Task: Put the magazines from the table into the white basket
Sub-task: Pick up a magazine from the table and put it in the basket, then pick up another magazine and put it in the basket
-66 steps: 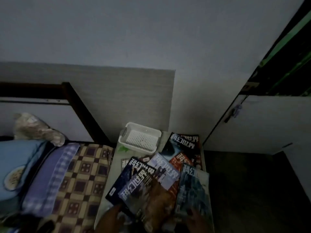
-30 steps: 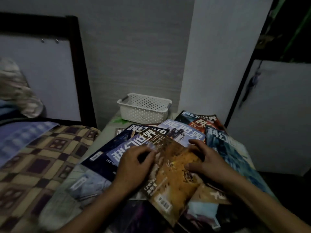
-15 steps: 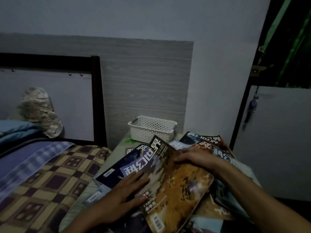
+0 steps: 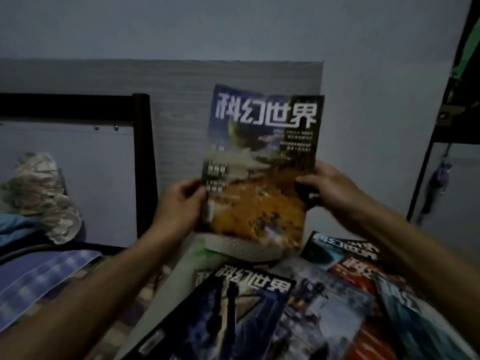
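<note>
The orange-covered magazine (image 4: 259, 172) stands upright in the air above the far end of the table (image 4: 179, 271), its long axis vertical, the title band at the top and the cover facing the person; its bottom edge hangs just over the white basket (image 4: 241, 246), which sits at the table's far edge against the grey wall panel (image 4: 181, 100) and is mostly hidden behind the cover. The left hand (image 4: 181, 203) grips the magazine's left edge with the thumb on the cover, and the right hand (image 4: 327, 188) grips the right edge the same way, so both hands are closed on it. The likely trouble is fit: the magazine looks taller and perhaps wider than the basket, so lowered upright it may catch on the rim, buckle, or lean out and tip the light basket. A soft cover held only at mid-height could also flop at the top. The dim light and the magazine blocking the view make the basket's opening hard to judge. At least 4 more magazines (image 4: 233, 307) lie overlapped across the table's near part, and a sleeve or forearm passing over them could drag one off the edge. A bed with a checked blanket (image 4: 39, 276) lies left of the table.
</note>
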Motion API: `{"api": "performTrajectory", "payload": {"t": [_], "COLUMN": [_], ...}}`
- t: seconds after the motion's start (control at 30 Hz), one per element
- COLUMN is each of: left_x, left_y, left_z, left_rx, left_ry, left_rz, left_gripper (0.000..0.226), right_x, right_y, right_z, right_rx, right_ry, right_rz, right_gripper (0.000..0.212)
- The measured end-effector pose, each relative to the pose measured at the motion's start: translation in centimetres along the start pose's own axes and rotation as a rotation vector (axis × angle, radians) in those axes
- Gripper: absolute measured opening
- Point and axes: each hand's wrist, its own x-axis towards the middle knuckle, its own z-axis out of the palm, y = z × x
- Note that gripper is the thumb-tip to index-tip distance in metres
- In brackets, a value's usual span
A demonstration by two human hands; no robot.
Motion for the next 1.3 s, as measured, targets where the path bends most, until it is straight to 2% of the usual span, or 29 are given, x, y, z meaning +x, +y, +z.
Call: {"api": "performTrajectory", "payload": {"t": [0.1,0.27,0.43,0.57,0.67,0.73,0.87,0.9,1.0,1.13,1.2,1.27,1.3], "left_x": [8.9,15.8,16.1,16.7,16.4,15.8,13.0,11.6,5.6,-4.1,-8.0,-11.5,-13.2], "left_y": [-2.0,-9.4,-16.0,-17.5,-17.4,-16.6,-13.6,-12.7,-9.8,-3.6,-0.7,1.2,1.9], "left_z": [2.5,7.7,11.2,11.9,12.2,12.2,10.6,10.1,9.0,10.0,11.4,13.6,14.8], "left_rx": [0.113,0.265,0.346,0.463,0.576,0.57,0.536,0.534,0.555,0.454,0.416,0.519,0.611], "left_ry": [0.007,0.023,-0.037,-0.05,0.006,0.001,0.023,-0.004,-0.222,-0.508,-0.621,-0.777,-0.845], "left_rz": [-0.006,-0.09,-0.171,-0.173,-0.161,-0.142,0.015,0.064,0.193,0.262,0.263,0.265,0.278], "left_gripper": [0.022,0.013,0.014,0.014,0.013,0.003,0.019,0.021,0.021,0.012,0.006,0.021,0.03], "right_x": [6.3,12.3,14.2,15.2,15.6,15.2,11.6,9.8,3.3,-7.4,-11.8,-15.8,-17.6], "right_y": [0.2,6.9,15.2,18.6,19.1,18.3,15.1,14.3,12.9,11.6,11.4,11.4,11.8], "right_z": [-0.5,1.5,2.4,2.4,2.2,2.2,0.4,-0.6,-4.2,-9.5,-12.6,-16.0,-17.0], "right_rx": [-0.138,-0.014,0.01,-0.011,-0.123,-0.155,-0.136,-0.123,-0.193,-0.384,-0.67,-1.163,-1.292], "right_ry": [0.038,0.215,0.224,0.249,0.243,0.228,0.244,0.241,0.167,0.196,0.191,0.109,0.036], "right_rz": [0.001,0.052,0.182,0.242,0.286,0.317,0.265,0.268,0.262,0.223,0.241,0.446,0.595], "right_gripper": [0.025,0.04,0.032,0.03,0.026,0.026,0.015,0.015,0.011,0.012,0.02,0.042,0.048]}}
